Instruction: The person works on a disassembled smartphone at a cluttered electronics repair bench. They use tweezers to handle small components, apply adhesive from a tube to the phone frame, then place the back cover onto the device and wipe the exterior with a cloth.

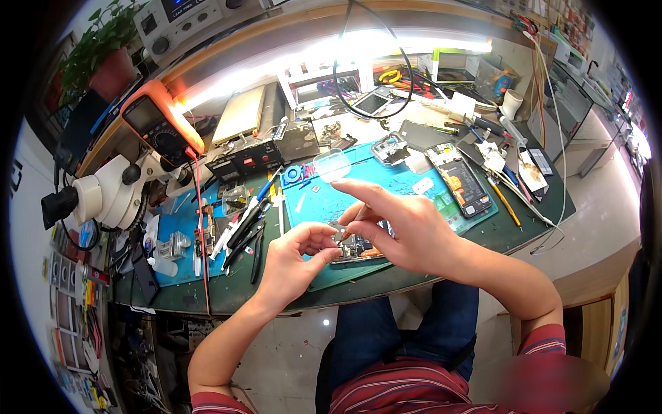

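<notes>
My left hand (288, 265) and my right hand (417, 231) meet over the front of the blue-green work mat (407, 172). The left fingers are curled, thumb toward the fingertips, around something too small to make out. On the right, the index finger points out while the thumb and other fingers close on a small thing I cannot identify. Directly below both hands lies an opened phone (358, 250) with its inner parts bare, partly covered by my fingers. A second opened phone (458, 181), with a dark battery, rests at the mat's right side.
Left of the mat lie tweezers and pliers (257, 252). A white microscope (110, 196) and an orange multimeter (163, 123) stand farther left. A clear round lid (332, 164) sits at the back of the mat. A yellow pen-like tool (505, 201) lies at right; a black cable (336, 62) loops overhead.
</notes>
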{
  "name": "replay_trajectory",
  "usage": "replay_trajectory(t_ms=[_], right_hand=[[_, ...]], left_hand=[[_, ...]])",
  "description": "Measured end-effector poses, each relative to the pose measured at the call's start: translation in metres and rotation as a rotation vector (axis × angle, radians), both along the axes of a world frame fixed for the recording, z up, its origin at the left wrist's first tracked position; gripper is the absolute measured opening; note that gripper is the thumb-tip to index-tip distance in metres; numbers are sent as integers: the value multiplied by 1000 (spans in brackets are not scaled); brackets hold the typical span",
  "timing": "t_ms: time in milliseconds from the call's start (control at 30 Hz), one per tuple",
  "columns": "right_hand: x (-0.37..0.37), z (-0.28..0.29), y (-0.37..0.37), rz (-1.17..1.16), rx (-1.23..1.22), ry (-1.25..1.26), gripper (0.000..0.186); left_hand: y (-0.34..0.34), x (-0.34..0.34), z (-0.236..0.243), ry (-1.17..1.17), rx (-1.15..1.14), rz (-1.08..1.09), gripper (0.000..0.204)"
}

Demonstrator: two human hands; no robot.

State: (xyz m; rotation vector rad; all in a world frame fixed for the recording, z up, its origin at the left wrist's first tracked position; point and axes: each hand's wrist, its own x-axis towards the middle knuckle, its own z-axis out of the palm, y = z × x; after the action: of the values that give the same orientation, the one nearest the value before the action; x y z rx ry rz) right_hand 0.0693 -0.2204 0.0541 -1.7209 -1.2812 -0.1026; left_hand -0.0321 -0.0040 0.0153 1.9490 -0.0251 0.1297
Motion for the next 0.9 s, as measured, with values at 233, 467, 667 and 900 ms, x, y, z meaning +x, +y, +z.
replay_trajectory(t_ms=[233, 467, 667, 900], right_hand=[[0, -1, -2, -5, -21, 19, 60], [-1, 0, -3, -2, -18, 14, 58], [1, -2, -3, 48, 0, 44, 57], [0, 3, -8, -17, -141, -21, 52]], left_hand=[[-1, 3, -2, 0, -29, -3, 28], [-2, 2, -2, -8, -37, -7, 26], [-5, 5, -2, -15, -8, -24, 26], [-18, 5, -3, -96, 119, -8, 25]])
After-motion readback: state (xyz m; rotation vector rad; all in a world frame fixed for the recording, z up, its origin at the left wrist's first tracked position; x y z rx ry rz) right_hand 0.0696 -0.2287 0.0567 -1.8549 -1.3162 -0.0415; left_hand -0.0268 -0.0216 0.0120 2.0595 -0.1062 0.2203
